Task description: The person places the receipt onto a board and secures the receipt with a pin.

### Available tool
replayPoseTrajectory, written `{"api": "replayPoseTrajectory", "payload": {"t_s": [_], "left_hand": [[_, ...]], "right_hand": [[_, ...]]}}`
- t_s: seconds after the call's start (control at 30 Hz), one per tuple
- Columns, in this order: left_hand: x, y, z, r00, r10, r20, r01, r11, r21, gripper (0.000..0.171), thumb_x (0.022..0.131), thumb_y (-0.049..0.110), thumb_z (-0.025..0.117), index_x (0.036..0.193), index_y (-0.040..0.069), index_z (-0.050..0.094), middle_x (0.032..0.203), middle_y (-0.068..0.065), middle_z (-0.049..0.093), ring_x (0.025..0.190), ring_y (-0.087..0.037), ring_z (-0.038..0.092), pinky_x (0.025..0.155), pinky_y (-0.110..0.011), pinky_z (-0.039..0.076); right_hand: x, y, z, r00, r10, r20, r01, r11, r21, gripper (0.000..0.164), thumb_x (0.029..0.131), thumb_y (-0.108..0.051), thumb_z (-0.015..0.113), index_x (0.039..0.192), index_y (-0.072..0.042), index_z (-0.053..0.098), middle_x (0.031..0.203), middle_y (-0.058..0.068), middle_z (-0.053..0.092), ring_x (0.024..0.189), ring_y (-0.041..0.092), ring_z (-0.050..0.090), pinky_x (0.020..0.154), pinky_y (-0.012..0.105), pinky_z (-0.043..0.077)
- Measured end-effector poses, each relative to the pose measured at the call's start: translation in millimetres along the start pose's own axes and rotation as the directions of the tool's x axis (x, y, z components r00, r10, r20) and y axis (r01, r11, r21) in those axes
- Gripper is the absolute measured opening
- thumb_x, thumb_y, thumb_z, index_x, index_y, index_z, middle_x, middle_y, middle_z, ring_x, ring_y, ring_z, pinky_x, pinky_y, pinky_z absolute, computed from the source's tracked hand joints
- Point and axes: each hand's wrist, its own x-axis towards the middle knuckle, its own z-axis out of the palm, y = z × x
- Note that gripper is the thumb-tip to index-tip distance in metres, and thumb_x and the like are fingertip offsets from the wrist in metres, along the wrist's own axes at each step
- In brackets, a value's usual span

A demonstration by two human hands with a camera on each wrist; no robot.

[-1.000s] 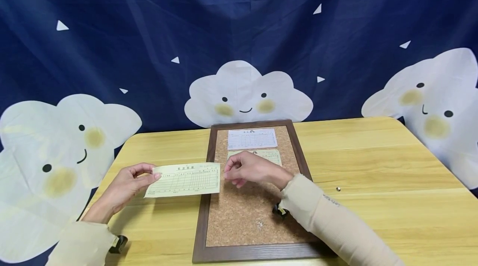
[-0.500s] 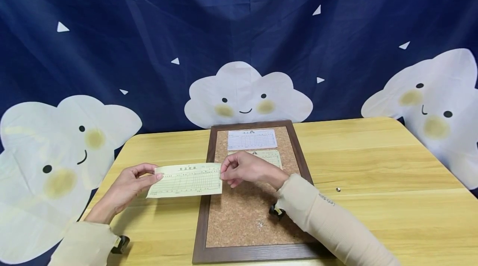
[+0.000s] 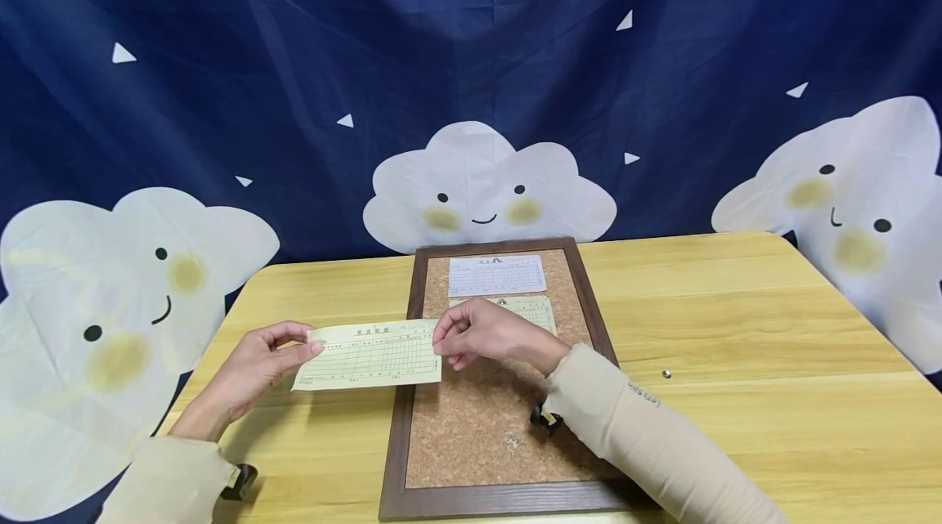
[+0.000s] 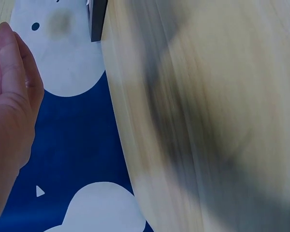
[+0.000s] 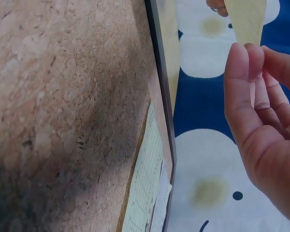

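Observation:
A pale yellow-green printed form slip (image 3: 371,356) is held up above the table and the left frame of the cork board (image 3: 471,418). My left hand (image 3: 253,373) pinches its left edge between thumb and fingers. At the slip's right edge, my right hand (image 3: 489,336) pinches it with thumb and forefinger, above the cork. In the right wrist view the right hand (image 5: 263,111) shows its fingertips meeting on the slip (image 5: 249,19). A second yellow-green form (image 3: 537,310) lies on the board, partly hidden behind my right hand. Above it lies a white form (image 3: 496,275).
A small silver thumbtack (image 3: 666,374) lies on the wooden table (image 3: 736,320) right of the board. A few silvery tacks (image 3: 513,444) seem grouped on the lower cork, too small to tell apart. A dark blue curtain (image 3: 412,25) with clouds hangs behind the table.
My right hand has moved slightly left and taken hold of the slip's right edge. The slip and my left hand have shifted a little to the right.

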Motion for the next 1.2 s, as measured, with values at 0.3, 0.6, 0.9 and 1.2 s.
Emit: {"api": "replayPoseTrajectory", "payload": {"t_s": [0.3,0.6,0.9,1.2], "left_hand": [[1.2,3.2,2.0,1.000,0.018,0.015,-0.018,0.999,-0.043,0.020,0.095,0.012,0.070,0.108,-0.001,0.062,0.106,-0.004,0.057,0.089,-0.007,0.062,0.076,-0.022,0.054],[1.4,4.6,5.4,0.998,0.043,0.036,-0.040,0.996,-0.074,0.014,0.094,0.008,0.070,0.105,0.002,0.064,0.102,-0.003,0.060,0.085,-0.007,0.064,0.075,-0.022,0.055],[2.6,4.9,9.0,0.997,0.062,0.045,-0.058,0.996,-0.071,0.013,0.093,0.008,0.071,0.102,0.001,0.065,0.115,-0.005,0.057,0.089,-0.007,0.065,0.078,-0.024,0.056],[2.6,5.6,12.4,0.995,0.085,0.057,-0.081,0.993,-0.083,0.010,0.094,0.007,0.070,0.100,0.001,0.065,0.115,-0.006,0.057,0.088,-0.009,0.066,0.078,-0.026,0.056]], "right_hand": [[-3.5,-2.0,-1.9,1.000,0.003,-0.007,-0.004,1.000,-0.017,0.007,0.091,0.001,0.069,0.094,0.007,0.067,0.076,0.010,0.064,0.064,0.013,0.061,0.075,0.042,0.059],[-7.2,-0.7,-6.2,1.000,0.008,-0.017,-0.008,1.000,-0.015,0.008,0.090,0.003,0.068,0.096,0.008,0.066,0.077,0.010,0.064,0.065,0.014,0.061,0.075,0.040,0.059],[-10.8,0.2,-10.4,1.000,0.008,-0.015,-0.009,1.000,-0.023,0.008,0.091,0.002,0.068,0.096,0.008,0.066,0.077,0.009,0.064,0.065,0.014,0.062,0.076,0.040,0.059],[-12.3,1.7,-12.0,1.000,0.005,-0.018,-0.005,1.000,-0.027,0.007,0.091,0.002,0.068,0.095,0.008,0.066,0.078,0.011,0.064,0.064,0.014,0.062,0.073,0.037,0.059]]}}
